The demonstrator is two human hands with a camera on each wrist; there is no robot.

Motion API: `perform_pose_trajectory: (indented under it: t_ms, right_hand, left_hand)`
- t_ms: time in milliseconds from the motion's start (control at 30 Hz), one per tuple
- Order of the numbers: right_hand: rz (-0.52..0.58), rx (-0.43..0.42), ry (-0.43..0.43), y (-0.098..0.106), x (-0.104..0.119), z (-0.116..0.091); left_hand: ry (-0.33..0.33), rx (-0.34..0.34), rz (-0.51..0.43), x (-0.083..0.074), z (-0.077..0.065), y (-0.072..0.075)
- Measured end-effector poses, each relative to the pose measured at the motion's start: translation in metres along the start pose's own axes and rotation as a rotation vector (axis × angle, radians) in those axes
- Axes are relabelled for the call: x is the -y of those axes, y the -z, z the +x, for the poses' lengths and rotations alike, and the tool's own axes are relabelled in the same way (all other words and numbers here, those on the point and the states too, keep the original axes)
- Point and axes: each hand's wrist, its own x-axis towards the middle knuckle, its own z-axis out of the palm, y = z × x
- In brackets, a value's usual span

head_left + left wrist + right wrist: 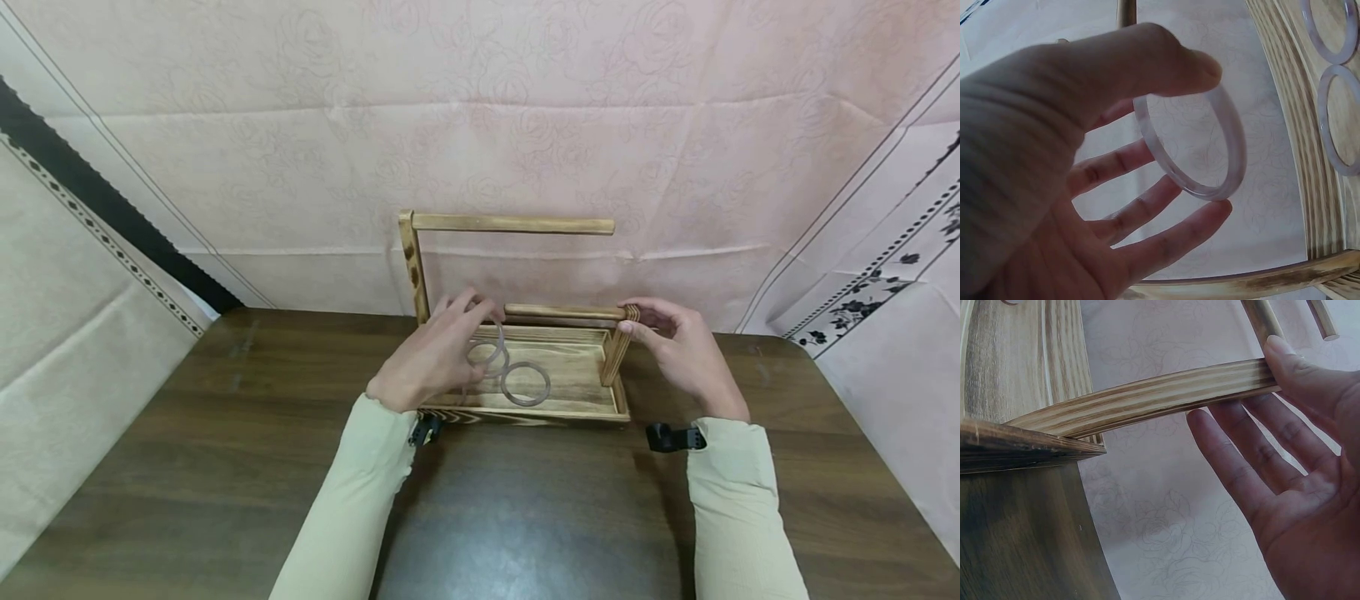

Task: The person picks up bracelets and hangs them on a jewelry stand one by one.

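A wooden display stand (pixel 555 414) has a shallow tray, a tall left post (pixel 415 265) with a high rod (pixel 517 223), and a shorter right post (pixel 615 358) with a lower rod (pixel 562 312). My left hand (pixel 438 354) is over the tray's left part, pinching a pale translucent bangle (pixel 1232 137) between thumb and fingers, the other fingers spread. Two similar bangles lie in the tray, one of them a bangle (pixel 527 403) near the front. My right hand (pixel 686 354) grips the top of the right post, thumb at the rod's joint (pixel 1272 362).
The stand rests on a dark brown wooden table (pixel 510 500) near its back edge. Behind hangs a pale pink floral cloth (pixel 525 150), close to the rods. Black wrist cameras sit on both wrists, the right camera (pixel 671 437) near the tray's front corner.
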Motion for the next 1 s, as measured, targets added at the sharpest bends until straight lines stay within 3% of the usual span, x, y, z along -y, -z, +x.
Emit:
perform_pose_trajectory:
  t_ms: [567, 1000]
  right_hand:
    - [0.002, -0.013, 0.011, -0.0005, -0.0006, 0.0012]
    - [-0.015, -0.005, -0.005, -0.0001, 0.0011, 0.0000]
  left_hand:
    - [-0.036, -0.055, -0.035, 0.0025, 0.0025, 0.0007]
    - [-0.042, -0.115, -0.008, 0.0041, 0.0049, -0.0019]
